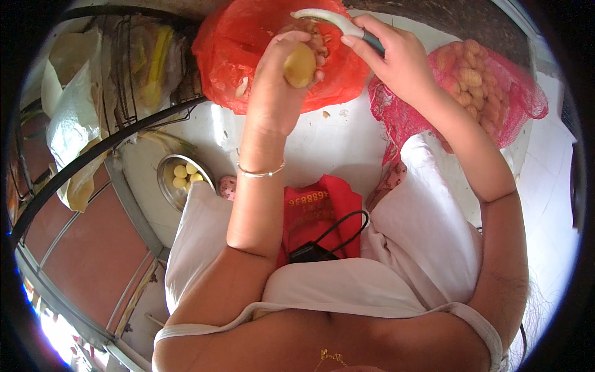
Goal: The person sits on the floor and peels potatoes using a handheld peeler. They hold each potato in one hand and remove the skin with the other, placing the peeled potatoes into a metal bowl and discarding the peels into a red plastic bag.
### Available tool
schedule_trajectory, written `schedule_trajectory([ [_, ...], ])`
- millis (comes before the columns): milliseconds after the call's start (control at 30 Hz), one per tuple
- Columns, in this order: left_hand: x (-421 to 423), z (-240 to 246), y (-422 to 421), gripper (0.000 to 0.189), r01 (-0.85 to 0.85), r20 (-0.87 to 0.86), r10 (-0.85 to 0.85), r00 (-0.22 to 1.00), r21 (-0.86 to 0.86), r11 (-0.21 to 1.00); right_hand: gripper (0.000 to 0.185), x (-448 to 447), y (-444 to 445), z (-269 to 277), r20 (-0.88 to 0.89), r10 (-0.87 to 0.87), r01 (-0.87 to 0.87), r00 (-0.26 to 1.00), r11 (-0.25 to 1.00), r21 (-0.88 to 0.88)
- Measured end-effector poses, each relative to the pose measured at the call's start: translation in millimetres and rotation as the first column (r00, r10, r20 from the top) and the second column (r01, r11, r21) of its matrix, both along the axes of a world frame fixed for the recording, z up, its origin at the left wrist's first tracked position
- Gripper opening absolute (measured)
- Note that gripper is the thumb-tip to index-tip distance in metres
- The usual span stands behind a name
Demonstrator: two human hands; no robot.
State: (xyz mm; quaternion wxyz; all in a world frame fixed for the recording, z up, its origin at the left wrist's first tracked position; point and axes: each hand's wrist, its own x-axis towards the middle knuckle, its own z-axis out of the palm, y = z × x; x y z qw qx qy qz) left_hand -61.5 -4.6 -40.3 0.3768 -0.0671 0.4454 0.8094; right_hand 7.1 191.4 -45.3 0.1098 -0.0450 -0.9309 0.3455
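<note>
My left hand (281,69) is closed around a potato (300,66) whose visible side looks peeled and yellow. In my right hand (395,56) is a peeler (332,21) with a pale curved head and a dark handle. The peeler's head is up and to the right of the potato, apart from it. Both hands are above or beside an open red plastic bag (228,56). Peelings (320,39) lie inside that bag, partly hidden by my left hand.
A pink mesh sack (525,102) of unpeeled potatoes stands at the right. On the floor at the left, a metal bowl (163,186) holds several peeled potatoes (181,176). A black-framed wire rack (125,83) is at far left. Red cloth (320,218) with printing lies between my legs.
</note>
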Motion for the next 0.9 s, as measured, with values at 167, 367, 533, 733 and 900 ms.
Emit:
schedule_trajectory([
  [167, 7.5, 4.5, 10.2, 0.019, -0.068, -0.028, 0.065, 0.997, -0.102, 0.992, 0.033, -0.3, -3.4, 0.0, -0.094, 0.028, -0.016, 0.995, 0.992, 0.122],
  [367, 6.1, 7.9, 11.2, 0.012, -0.101, -0.022, 0.099, 0.995, -0.141, 0.985, 0.034, 1.0, -4.1, -1.7, -0.093, 0.054, -0.035, 0.994, 0.981, 0.189],
  [533, 3.4, -3.2, 2.7, 0.016, -0.048, -0.038, 0.042, 0.998, -0.185, 0.981, 0.034, 0.9, -3.2, -1.6, -0.091, 0.043, -0.025, 0.995, 0.982, 0.19],
  [733, -3.9, -11.4, -0.8, 0.03, -0.119, 0.141, 0.119, 0.983, -0.007, 0.993, 0.034, 0.8, -0.5, -1.6, -0.103, 0.031, -0.013, 0.994, 0.986, 0.168],
  [900, -7.3, -16.5, -4.2, 0.034, -0.089, 0.186, 0.079, 0.979, 0.05, 0.995, 0.033, 1.9, -1.7, 1.7, -0.055, 0.021, -0.015, 0.998, 0.995, 0.096],
])
